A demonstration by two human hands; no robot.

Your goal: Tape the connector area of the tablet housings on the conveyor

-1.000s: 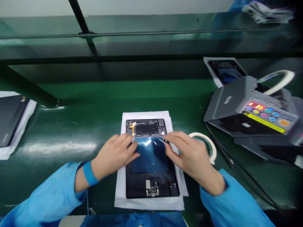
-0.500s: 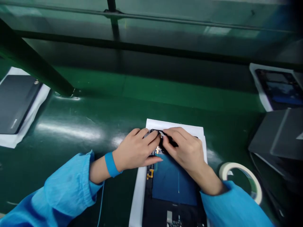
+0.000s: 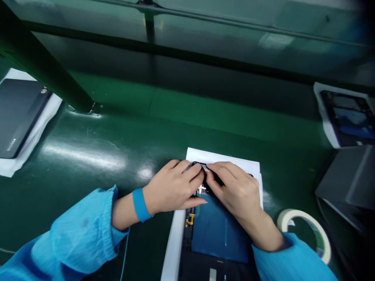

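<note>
An opened tablet point(image 3: 215, 266) lies under my hands, its blue battery point(image 3: 221, 230) and an orange flex cable point(image 3: 190, 220) showing. My left hand point(image 3: 175, 187) rests on its upper left corner, fingers bent over the edge and thumb held apart, gripping nothing that shows. Close beside those fingertips, my right hand point(image 3: 238, 187) pinches a small whitish strip point(image 3: 205, 168) at the tablet's top edge. My fingers hide most of the tablet's upper part. A blue wrist band point(image 3: 141, 205) circles my left wrist.
White sheets point(image 3: 172, 249) lie under the tablet. A tape roll point(image 3: 304, 214) is at right, before a grey machine point(image 3: 345, 175). Another opened tablet point(image 3: 348, 117) lies behind it. At left, a dark tablet point(image 3: 22, 113) sits on white padding by a green post point(image 3: 49, 62).
My hands have moved from the battery's upper edge to the tablet's top left corner, the right hand keeping the whitish strip. The view has shifted, so the tablet appears lower and farther right.
</note>
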